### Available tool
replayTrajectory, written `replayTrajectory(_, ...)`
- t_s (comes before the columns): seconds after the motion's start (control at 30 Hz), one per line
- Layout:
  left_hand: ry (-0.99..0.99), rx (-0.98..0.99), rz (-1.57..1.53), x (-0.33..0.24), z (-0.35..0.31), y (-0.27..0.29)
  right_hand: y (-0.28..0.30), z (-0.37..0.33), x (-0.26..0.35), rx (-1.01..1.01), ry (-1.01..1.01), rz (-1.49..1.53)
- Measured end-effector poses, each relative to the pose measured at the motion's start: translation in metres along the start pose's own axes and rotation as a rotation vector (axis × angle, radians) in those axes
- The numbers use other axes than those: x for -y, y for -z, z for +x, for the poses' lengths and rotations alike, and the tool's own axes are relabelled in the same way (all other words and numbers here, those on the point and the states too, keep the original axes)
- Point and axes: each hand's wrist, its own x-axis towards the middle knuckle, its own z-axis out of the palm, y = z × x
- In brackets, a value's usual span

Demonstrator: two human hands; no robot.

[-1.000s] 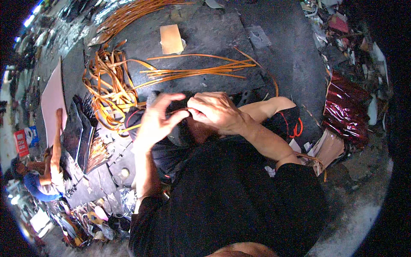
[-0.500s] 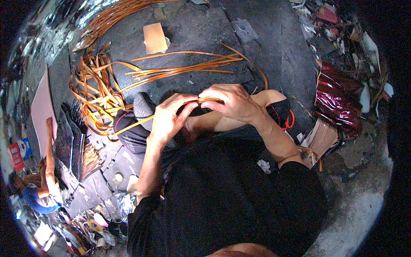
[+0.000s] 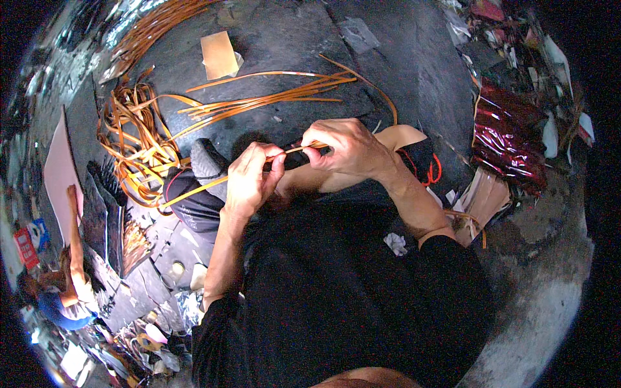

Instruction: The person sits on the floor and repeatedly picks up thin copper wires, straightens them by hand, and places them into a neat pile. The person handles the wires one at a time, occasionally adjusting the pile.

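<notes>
A narrow tan leather strip (image 3: 294, 150) is stretched between my two hands above my lap. My left hand (image 3: 247, 180) pinches it between thumb and fingers, and its tail slants down left toward a tangled heap of similar strips (image 3: 134, 139). My right hand (image 3: 346, 150) pinches the strip's other end; the very tip is hidden by the fingers. Several straight orange-brown strips (image 3: 272, 102) lie on the dark floor beyond my hands. My bare leg and a grey shoe (image 3: 208, 167) are just below and left of the hands.
A tan rectangular piece (image 3: 220, 55) lies at the far side, near a bundle of thin brown strips (image 3: 155, 29). Shiny dark-red sheets (image 3: 508, 139) and scraps are piled at right. On the left, another person's arm (image 3: 76, 246) reaches to a pinkish sheet (image 3: 60, 171).
My hands have drawn slightly apart, showing a short span of strip between them. The floor scene has shifted a little leftward and up in the view.
</notes>
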Motion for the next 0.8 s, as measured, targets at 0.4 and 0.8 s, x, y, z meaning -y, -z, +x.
replayTrajectory(0.4, 0.103, 0.135, -0.07, -0.002, 0.005, -0.008, 0.021, -0.025, -0.004, 0.013, -0.154, -0.035)
replayTrajectory(0.8, 0.168, 0.371, -0.227, -0.005, 0.017, -0.005, 0.009, -0.023, -0.001, 0.141, -0.152, 0.024)
